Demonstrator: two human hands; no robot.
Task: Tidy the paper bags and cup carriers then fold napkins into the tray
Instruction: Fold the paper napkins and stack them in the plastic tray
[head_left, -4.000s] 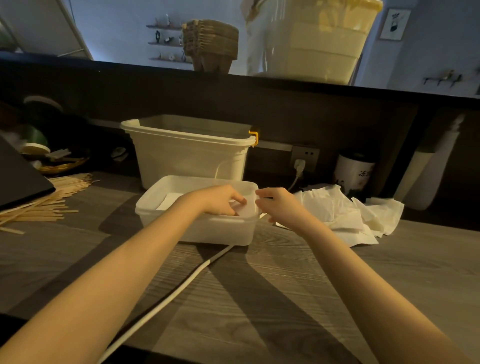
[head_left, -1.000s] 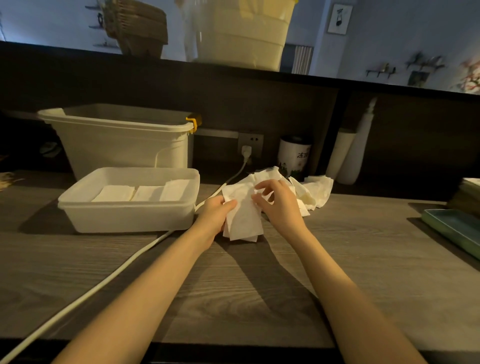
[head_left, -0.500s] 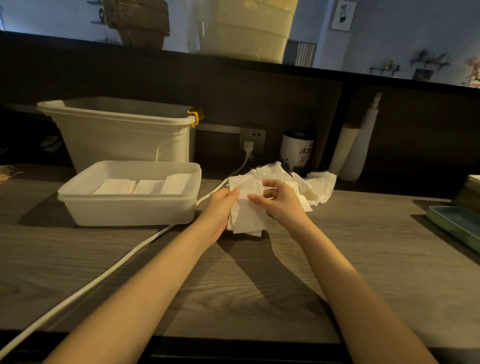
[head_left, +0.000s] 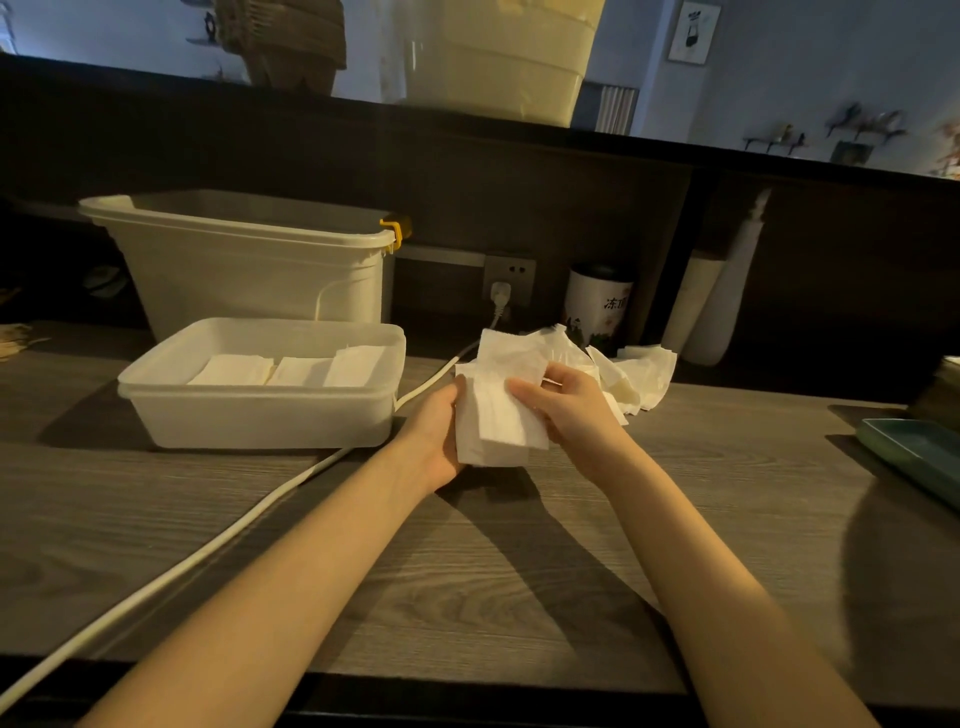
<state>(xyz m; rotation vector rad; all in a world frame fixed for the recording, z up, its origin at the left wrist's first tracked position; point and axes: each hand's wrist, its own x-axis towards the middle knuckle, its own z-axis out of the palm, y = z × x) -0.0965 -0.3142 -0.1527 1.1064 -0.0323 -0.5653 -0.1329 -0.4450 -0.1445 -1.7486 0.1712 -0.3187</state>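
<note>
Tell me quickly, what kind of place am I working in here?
Probably the staff side of a café counter: a stack of cup carriers on the raised ledge, a tea canister by the wall, folded napkins stocked in a tray.

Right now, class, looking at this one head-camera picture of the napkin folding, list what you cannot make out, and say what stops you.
- Left hand fingers: hidden behind the white paper napkin it holds.
- Tall white plastic bin contents: its own wall blocks the inside.
- Green tray: cut off by the right edge.
- Dark-lidded white canister label: partly turned away, dim, unreadable.
- Loose white napkin pile: count unclear, sheets overlap and the right hand covers part.
</note>
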